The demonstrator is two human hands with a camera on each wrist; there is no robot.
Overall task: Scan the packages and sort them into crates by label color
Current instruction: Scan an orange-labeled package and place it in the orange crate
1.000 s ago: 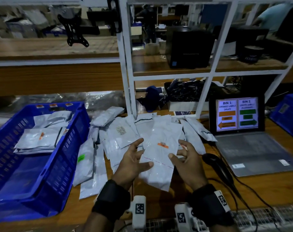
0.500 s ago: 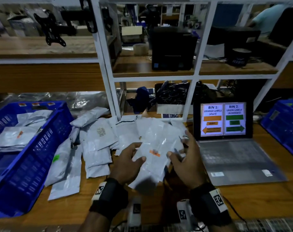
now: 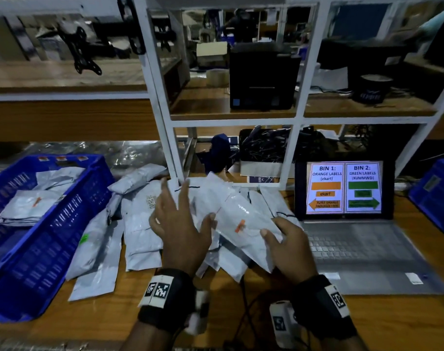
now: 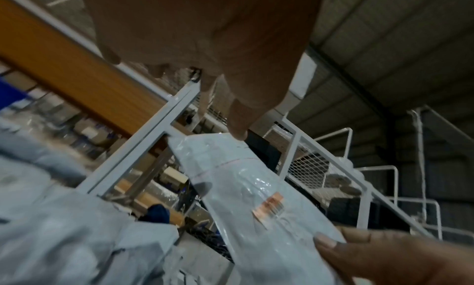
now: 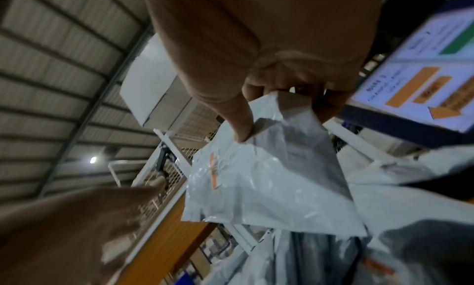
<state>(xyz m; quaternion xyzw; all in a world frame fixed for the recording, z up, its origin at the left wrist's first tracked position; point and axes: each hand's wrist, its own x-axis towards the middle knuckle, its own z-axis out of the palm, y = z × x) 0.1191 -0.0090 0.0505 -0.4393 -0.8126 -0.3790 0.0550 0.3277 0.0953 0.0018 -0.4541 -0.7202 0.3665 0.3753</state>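
Observation:
A white poly package with a small orange label (image 3: 241,225) is lifted over the heap of packages (image 3: 139,224) on the wooden table. My right hand (image 3: 272,228) pinches its near right corner between thumb and fingers, which the right wrist view shows as the right hand (image 5: 259,117) on the package (image 5: 256,184). My left hand (image 3: 188,214) is spread with straight fingers beside the package's left edge. In the left wrist view only its thumb tip meets the top edge of the package (image 4: 256,198). The blue crate (image 3: 71,224) on the left holds several orange-labelled packages.
A laptop (image 3: 343,187) at the right shows bin 1 orange pointing left and bin 2 green pointing right. A second blue crate (image 3: 436,196) stands at the far right. A green-labelled package (image 3: 84,239) lies by the left crate. White shelf posts (image 3: 165,138) rise behind the heap.
My left hand has let go of the package and spread open, lifting up and to the left. The right hand keeps the package, now tilted with its label turned.

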